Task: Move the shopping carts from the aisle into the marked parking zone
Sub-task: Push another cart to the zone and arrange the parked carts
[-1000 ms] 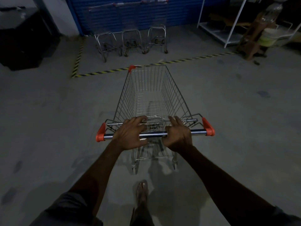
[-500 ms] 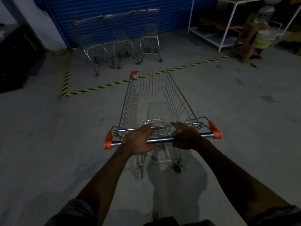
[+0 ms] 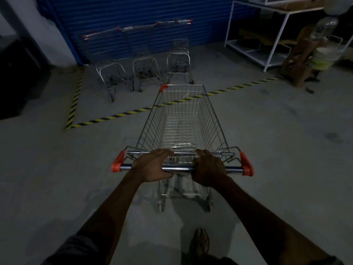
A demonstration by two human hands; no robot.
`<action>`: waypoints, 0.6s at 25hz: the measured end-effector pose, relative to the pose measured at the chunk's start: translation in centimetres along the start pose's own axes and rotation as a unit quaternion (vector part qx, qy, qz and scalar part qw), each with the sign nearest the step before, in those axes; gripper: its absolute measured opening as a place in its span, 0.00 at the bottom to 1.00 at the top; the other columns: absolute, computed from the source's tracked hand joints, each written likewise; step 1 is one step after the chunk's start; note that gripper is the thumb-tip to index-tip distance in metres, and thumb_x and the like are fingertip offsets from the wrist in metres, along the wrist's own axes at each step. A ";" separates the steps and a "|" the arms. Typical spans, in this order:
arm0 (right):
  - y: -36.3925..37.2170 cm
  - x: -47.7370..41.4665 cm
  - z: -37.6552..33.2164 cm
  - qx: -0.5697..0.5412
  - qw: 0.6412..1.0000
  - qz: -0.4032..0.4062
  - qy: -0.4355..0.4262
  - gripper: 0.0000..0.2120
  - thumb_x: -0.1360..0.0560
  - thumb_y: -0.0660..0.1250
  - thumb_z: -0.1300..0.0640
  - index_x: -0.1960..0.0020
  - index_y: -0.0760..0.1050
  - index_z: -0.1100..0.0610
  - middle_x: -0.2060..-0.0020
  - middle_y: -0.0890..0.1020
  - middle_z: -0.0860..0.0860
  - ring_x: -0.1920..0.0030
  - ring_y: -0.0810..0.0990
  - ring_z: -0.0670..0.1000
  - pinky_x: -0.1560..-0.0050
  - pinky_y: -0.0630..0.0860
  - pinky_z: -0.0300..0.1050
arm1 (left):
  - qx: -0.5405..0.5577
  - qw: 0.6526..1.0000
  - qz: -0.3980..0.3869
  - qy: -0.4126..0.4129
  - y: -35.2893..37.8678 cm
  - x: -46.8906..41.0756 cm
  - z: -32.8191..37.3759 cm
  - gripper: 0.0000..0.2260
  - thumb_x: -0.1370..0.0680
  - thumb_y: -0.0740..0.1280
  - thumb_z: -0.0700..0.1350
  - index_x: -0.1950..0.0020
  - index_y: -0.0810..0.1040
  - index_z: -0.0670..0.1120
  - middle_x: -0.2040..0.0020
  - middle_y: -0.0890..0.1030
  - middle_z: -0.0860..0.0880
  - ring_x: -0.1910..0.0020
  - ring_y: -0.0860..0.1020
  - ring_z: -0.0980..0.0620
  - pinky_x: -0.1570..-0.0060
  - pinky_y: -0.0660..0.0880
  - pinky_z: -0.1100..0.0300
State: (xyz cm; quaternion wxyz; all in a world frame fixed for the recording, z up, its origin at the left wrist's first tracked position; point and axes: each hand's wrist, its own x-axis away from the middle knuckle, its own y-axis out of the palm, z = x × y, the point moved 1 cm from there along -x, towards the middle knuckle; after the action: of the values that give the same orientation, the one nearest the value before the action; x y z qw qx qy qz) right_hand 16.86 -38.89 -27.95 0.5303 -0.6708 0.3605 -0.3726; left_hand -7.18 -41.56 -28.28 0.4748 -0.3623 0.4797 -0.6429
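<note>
So both hands are on the silver wire shopping cart with orange plastic corner caps, which sits in the middle of the grey concrete floor, nose pointing away toward the far wall. The left hand is wrapped around the chrome handle bar left of centre, with the fingers curled over the top and reaching toward the thin rail just beyond it. The right hand grips the same bar right of centre, knuckles up, fingers closed tight around it. The basket has nothing in it. Its far rim looks to sit over the yellow-and-black striped floor tape, and you can see the stripe through the wire. The rear wheels are on the near side of that line, and I can't tell where the front wheels are. Past the tape, three more silver wire carts are parked side by side against the blue corrugated roller shutter, handles toward the wall. On the far right there's a white metal shelf rack, and next to it a brown wooden stand with a pale bucket on it. At the bottom of the view, near the cart's rear, a foot in a sandal is planted on the floor.
</note>
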 end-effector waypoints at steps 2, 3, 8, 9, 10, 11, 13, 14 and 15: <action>-0.9 -3.9 0.6 -0.007 1.000 0.001 0.004 0.21 0.24 0.67 0.44 0.35 0.78 0.54 0.23 0.66 0.55 0.26 0.68 0.58 0.36 0.75 0.58 | -0.005 1.000 -0.001 0.003 -0.8 -3.5 -2.1 0.39 0.31 0.70 0.65 0.22 0.64 0.58 0.24 0.70 0.55 0.28 0.70 0.54 0.30 0.66 0.60; -1.2 -5.7 0.9 -0.001 1.000 -0.006 0.005 0.21 0.25 0.68 0.44 0.36 0.78 0.53 0.24 0.67 0.55 0.27 0.68 0.57 0.37 0.75 0.58 | -0.008 1.000 0.001 0.006 -1.1 -5.2 -3.1 0.39 0.30 0.71 0.65 0.21 0.64 0.58 0.24 0.69 0.54 0.27 0.70 0.54 0.30 0.65 0.60; -3.3 -15.5 4.0 -0.008 0.999 -0.033 0.002 0.28 0.25 0.69 0.46 0.27 0.70 0.53 0.21 0.61 0.53 0.22 0.61 0.58 0.33 0.73 0.60 | -0.016 1.000 0.000 0.015 -2.5 -14.6 -7.4 0.40 0.30 0.69 0.67 0.20 0.62 0.57 0.23 0.68 0.53 0.26 0.69 0.53 0.27 0.64 0.58; -3.7 -17.4 4.7 -0.017 0.999 -0.030 0.004 0.31 0.25 0.69 0.47 0.25 0.67 0.54 0.21 0.61 0.53 0.22 0.61 0.58 0.33 0.73 0.60 | -0.016 1.000 0.000 0.017 -2.6 -16.5 -8.3 0.40 0.30 0.69 0.66 0.20 0.63 0.57 0.23 0.68 0.53 0.26 0.69 0.53 0.28 0.62 0.60; -4.0 -19.2 5.3 -0.022 0.999 -0.025 0.009 0.33 0.25 0.70 0.48 0.23 0.64 0.54 0.22 0.63 0.52 0.23 0.62 0.57 0.34 0.74 0.59 | -0.017 1.000 0.001 0.019 -2.7 -18.3 -9.2 0.40 0.29 0.70 0.66 0.20 0.63 0.57 0.23 0.68 0.54 0.26 0.69 0.53 0.28 0.60 0.62; -4.3 -20.9 5.8 -0.023 0.999 -0.019 0.014 0.35 0.25 0.70 0.48 0.23 0.63 0.55 0.23 0.64 0.52 0.24 0.64 0.57 0.36 0.75 0.58 | -0.019 1.000 0.002 0.022 -2.8 -20.1 -10.1 0.40 0.29 0.71 0.65 0.20 0.63 0.57 0.23 0.69 0.54 0.26 0.69 0.54 0.29 0.59 0.64; -4.7 -24.8 6.9 -0.017 0.999 -0.013 0.023 0.35 0.26 0.71 0.47 0.24 0.63 0.55 0.25 0.67 0.52 0.26 0.66 0.57 0.39 0.77 0.58 | -0.018 0.999 0.005 0.028 -3.3 -23.8 -12.1 0.40 0.30 0.72 0.64 0.20 0.64 0.57 0.23 0.69 0.54 0.27 0.70 0.54 0.29 0.58 0.65; -4.9 -27.0 7.4 -0.015 0.999 -0.015 0.024 0.34 0.26 0.70 0.46 0.24 0.65 0.55 0.25 0.67 0.52 0.26 0.66 0.57 0.39 0.76 0.58 | -0.015 0.999 0.006 0.033 -3.6 -25.8 -13.3 0.39 0.30 0.72 0.64 0.21 0.65 0.57 0.23 0.70 0.54 0.27 0.70 0.54 0.30 0.58 0.65; -5.0 -29.1 7.8 -0.014 0.999 -0.017 0.024 0.33 0.26 0.70 0.46 0.25 0.66 0.55 0.25 0.67 0.52 0.25 0.65 0.57 0.38 0.76 0.58 | -0.014 0.999 0.008 0.036 -3.9 -27.7 -14.4 0.39 0.30 0.73 0.63 0.21 0.66 0.56 0.24 0.70 0.54 0.27 0.70 0.55 0.30 0.58 0.65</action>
State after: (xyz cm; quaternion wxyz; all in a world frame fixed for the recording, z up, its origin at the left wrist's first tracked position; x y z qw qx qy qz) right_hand 10.75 -9.01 -27.68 0.5057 -0.6752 0.3666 -0.3923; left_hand -13.54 -10.76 -28.79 0.4570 -0.3418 0.5086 -0.6447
